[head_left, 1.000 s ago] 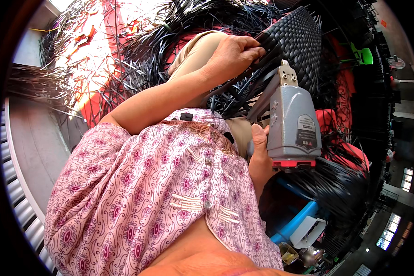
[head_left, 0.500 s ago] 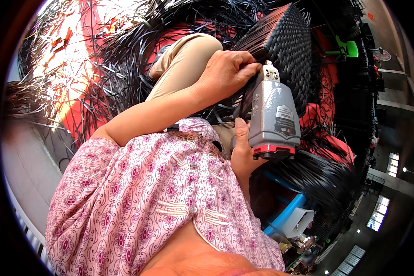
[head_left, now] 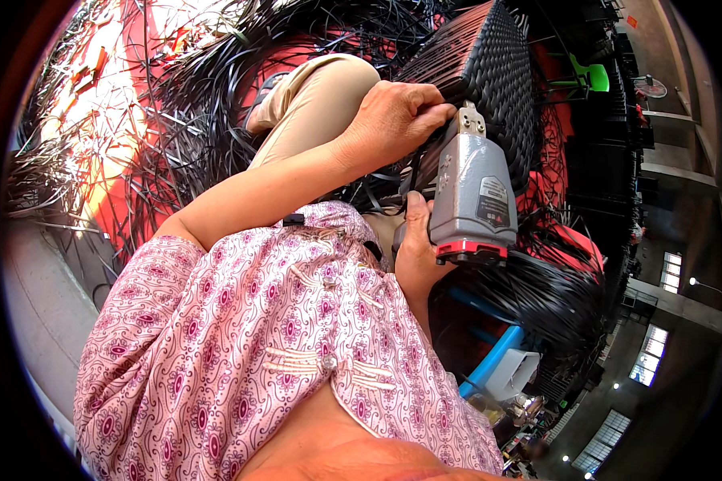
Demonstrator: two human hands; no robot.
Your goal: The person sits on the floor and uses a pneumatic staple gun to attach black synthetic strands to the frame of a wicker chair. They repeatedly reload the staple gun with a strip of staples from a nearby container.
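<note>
Grey power tool [head_left: 473,184] held in R hand [head_left: 417,244]: thumb seen wrapped at the grip, other fingers hidden behind the body. Tool located right of torso, up and right of R thumb; long axis approx. upright in view, metal nose at top, red-trimmed base at bottom. Nose set just beside L fingertips and below the near corner of black woven piece [head_left: 497,88]; contact w/ the weave can't be told from this angle. Tool nose nearer to L fingers than to R thumb.

L hand [head_left: 397,120] reached across from the left, thumb + index pinched narrow; whether a strip is gripped between can't be told.

Woven piece tilted, w/ long straight strands [head_left: 437,56] run along its left face. Room: L side of tool crowded by L hand; weave close above; more open to the right & below, up to loose black strips [head_left: 553,301]. Bent knee in tan trousers [head_left: 321,104] seen left of L hand. Further out: red floor covering [head_left: 114,210] strewn w/ strips, blue item [head_left: 489,361] lower right, green chair [head_left: 590,74] upper right.
</note>
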